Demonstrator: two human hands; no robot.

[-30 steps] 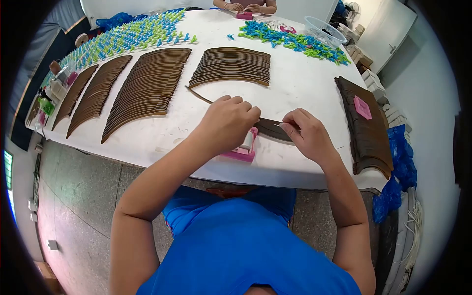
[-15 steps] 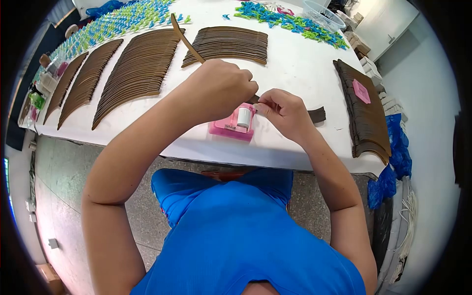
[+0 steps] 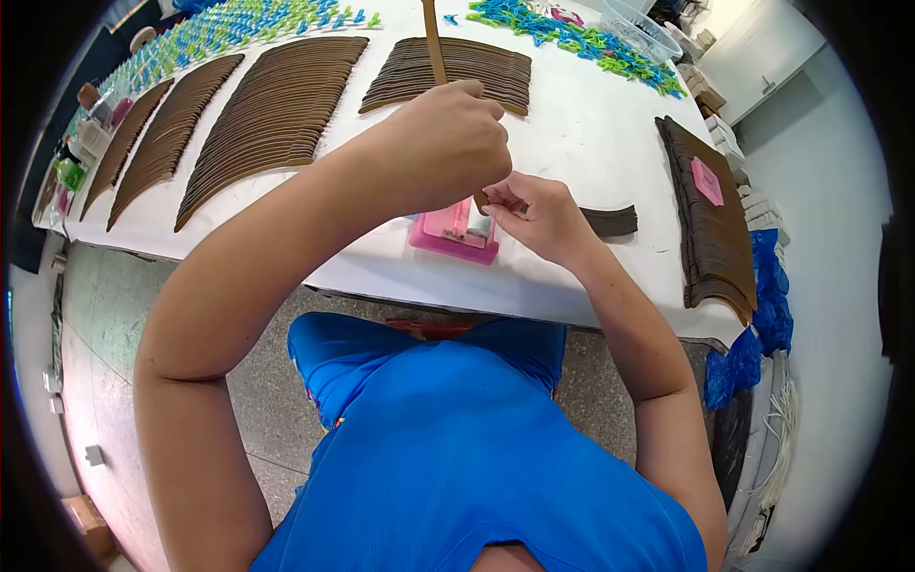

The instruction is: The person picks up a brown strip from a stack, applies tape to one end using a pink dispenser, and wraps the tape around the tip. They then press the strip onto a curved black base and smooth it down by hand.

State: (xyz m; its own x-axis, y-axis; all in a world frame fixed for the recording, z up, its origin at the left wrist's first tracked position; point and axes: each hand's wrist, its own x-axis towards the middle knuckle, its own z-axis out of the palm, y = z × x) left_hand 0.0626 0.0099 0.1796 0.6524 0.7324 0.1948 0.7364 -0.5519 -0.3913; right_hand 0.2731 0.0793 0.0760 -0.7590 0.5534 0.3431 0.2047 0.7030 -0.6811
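Observation:
A long thin brown strip passes through my left hand, whose fingers are wrapped round it. Its upper part rises over a row of brown strips. At the strip's lower end, my right hand pinches it between thumb and fingers. Just below my hands a pink tape dispenser with a white roll sits near the table's front edge. Another dark brown strip lies flat beside my right hand, partly hidden by it.
Rows of brown strips cover the white table's left side. A dark brown stack with a pink piece lies at the right. Blue and green clips are spread along the back, near a clear basket.
My left hand has turned the strip more upright, its upper end moving right. My right hand has shifted slightly left and down. The camera view has shifted a little.

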